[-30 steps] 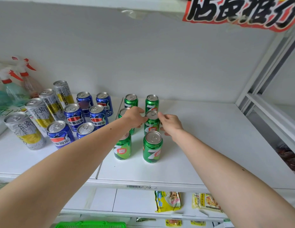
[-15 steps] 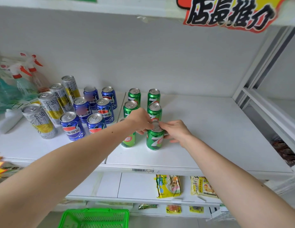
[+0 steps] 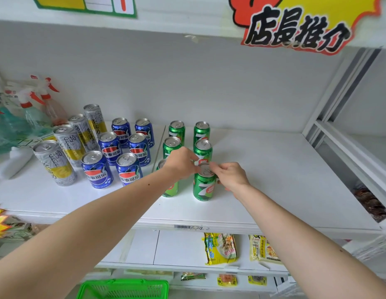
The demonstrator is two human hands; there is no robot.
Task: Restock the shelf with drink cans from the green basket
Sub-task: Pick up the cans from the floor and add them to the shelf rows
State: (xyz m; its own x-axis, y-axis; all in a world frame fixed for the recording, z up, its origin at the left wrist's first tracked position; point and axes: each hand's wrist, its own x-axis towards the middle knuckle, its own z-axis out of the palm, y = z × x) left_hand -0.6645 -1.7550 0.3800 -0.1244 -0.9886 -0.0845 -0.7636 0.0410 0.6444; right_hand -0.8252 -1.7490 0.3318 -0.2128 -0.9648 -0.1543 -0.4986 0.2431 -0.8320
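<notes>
Green cans stand in two rows on the white shelf [image 3: 274, 190]. At the front of the right row is a green can [image 3: 203, 186]; both hands touch its top rim. My left hand [image 3: 181, 162] pinches the rim from the left and hides most of the front green can of the left row [image 3: 171, 189]. My right hand [image 3: 229, 175] pinches the rim from the right. The green basket [image 3: 123, 289] shows at the bottom edge, below the shelves; its inside is out of view.
Several blue cans [image 3: 110, 147] and tall silver-yellow cans [image 3: 64, 147] stand left of the green ones. Spray bottles [image 3: 36, 108] fill the far left. Snack packets [image 3: 220, 248] lie on the lower shelf. A yellow-red sign [image 3: 295, 29] hangs overhead.
Both hands came forward from the middle green cans to the front right can and now hold its rim. The view tilted down, bringing the basket into sight.
</notes>
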